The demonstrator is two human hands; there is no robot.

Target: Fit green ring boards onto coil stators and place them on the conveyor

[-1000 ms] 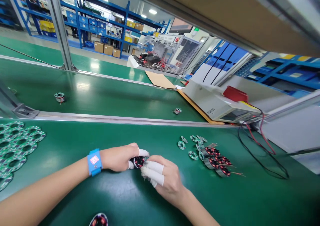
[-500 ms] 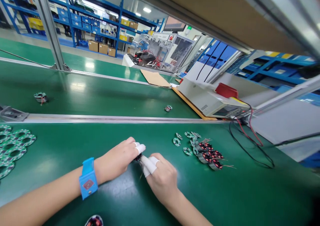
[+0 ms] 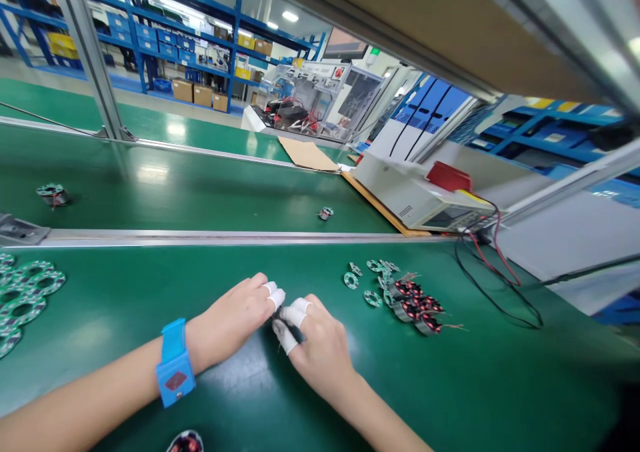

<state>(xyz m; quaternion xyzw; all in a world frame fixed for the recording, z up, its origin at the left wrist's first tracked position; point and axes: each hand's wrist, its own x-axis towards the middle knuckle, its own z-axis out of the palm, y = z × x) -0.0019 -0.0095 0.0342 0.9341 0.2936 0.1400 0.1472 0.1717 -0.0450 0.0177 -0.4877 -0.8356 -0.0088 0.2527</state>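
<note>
My left hand (image 3: 235, 319) and my right hand (image 3: 315, 349) meet over the green bench, both with white finger cots. Their fingers pinch a small dark wound coil part (image 3: 281, 315) between them, mostly hidden by the fingertips. A blue wrist strap (image 3: 173, 365) sits on my left wrist. To the right lies a cluster of red-and-black wound coils (image 3: 415, 305) beside several small green ring boards (image 3: 367, 279).
Green ring boards (image 3: 23, 299) lie stacked at the far left. Another coil (image 3: 186, 442) sits at the bottom edge. On the conveyor belt rest two coils (image 3: 50, 194) (image 3: 325, 213). A white test instrument (image 3: 425, 199) with red and black leads (image 3: 493, 265) stands at right.
Both hands have drawn closer over the coil, covering it almost fully. The view has shifted right, so the conveyor parts and ring boards slid left.
</note>
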